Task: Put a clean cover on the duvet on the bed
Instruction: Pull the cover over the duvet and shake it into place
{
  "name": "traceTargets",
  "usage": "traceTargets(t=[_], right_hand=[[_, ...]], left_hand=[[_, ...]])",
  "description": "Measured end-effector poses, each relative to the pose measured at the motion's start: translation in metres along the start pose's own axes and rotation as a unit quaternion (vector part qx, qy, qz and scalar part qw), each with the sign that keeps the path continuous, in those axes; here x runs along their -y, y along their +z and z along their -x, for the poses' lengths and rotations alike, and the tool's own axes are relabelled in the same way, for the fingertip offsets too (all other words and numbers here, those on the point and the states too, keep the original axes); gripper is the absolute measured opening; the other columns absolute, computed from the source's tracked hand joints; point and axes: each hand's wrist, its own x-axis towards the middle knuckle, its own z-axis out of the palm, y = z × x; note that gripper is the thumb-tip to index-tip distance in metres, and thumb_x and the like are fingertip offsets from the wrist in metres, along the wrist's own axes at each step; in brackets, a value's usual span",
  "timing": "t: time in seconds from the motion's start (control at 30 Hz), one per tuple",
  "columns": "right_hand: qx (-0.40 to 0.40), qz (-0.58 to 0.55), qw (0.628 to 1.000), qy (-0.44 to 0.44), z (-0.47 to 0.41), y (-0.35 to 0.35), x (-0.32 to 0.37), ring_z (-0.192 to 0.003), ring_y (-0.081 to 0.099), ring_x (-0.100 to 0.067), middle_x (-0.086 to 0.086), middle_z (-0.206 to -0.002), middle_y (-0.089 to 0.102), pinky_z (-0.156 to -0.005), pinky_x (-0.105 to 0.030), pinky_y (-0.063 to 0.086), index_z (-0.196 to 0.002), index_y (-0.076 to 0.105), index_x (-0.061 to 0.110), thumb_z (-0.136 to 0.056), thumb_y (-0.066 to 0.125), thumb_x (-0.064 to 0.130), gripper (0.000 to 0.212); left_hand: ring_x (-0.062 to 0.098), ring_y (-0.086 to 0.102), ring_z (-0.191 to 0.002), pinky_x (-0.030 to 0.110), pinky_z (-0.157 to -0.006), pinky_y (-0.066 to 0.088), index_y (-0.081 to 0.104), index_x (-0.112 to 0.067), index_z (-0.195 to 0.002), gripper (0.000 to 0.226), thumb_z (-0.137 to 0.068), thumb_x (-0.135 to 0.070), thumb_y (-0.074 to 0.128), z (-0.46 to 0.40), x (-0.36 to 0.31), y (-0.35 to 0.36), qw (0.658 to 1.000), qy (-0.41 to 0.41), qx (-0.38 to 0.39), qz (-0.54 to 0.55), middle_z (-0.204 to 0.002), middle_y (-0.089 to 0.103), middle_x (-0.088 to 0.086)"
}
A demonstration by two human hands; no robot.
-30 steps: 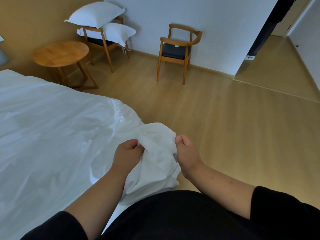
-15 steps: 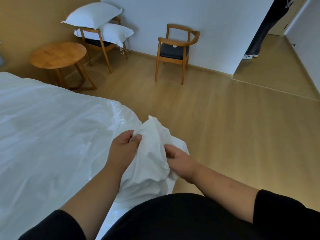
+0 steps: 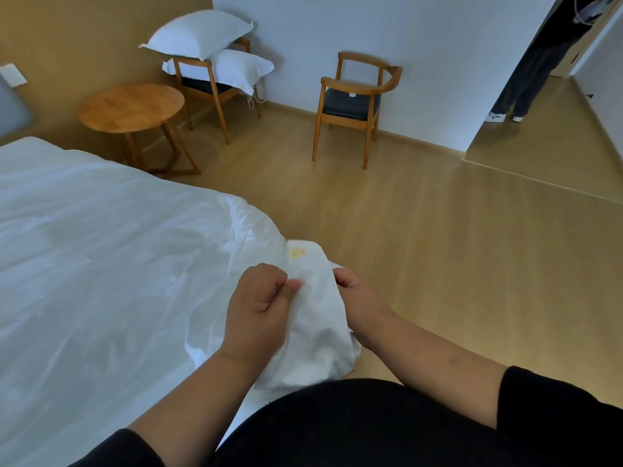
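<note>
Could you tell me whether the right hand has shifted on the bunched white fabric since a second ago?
Yes. The right hand, which grips the bunched fabric, has drawn in toward the left hand and the bed's corner.

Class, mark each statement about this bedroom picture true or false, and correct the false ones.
1. Both hands grip the white fabric at the bed's corner. True: left hand and right hand hold the bunched cover.
2. Two pillows are stacked on a chair. True: pillows on the far chair.
3. The round table holds a lamp. False: the round table has a bare top.
4. The second chair lies tipped over. False: the empty chair stands upright by the wall.
</note>
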Motion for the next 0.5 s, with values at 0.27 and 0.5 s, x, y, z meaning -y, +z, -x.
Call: traceTargets(t=[0.27, 0.5], right_hand=[[-0.076, 0.065, 0.995, -0.028, -0.006, 0.008, 0.018, -0.067, 0.053, -0.011, -0.001, -0.073, 0.064, -0.067, -0.032, 0.047, -0.083, 0.067, 0.003, -0.096, 0.062, 0.023, 0.024], [-0.041, -0.035, 0.999, 0.003, 0.002, 0.01, 0.01, -0.071, 0.062, -0.009, 0.01, -0.076, 0.07, -0.07, -0.031, 0.051, -0.088, 0.071, 0.02, -0.096, 0.065, 0.032, 0.016]], left_hand=[[0.002, 0.049, -0.065, 0.011, -0.063, 0.036, 0.052, -0.038, -0.074, 0.016, -0.085, -0.05, 0.051, 0.006, -0.016, -0.009, 0.98, 0.049, 0.188, 0.044, -0.065, 0.051, -0.018], [0.013, 0.065, -0.084, 0.027, -0.081, 0.052, 0.072, -0.023, -0.08, 0.018, -0.095, -0.017, 0.064, 0.014, -0.005, -0.012, 0.94, -0.24, 0.153, 0.189, -0.084, 0.071, -0.005]])
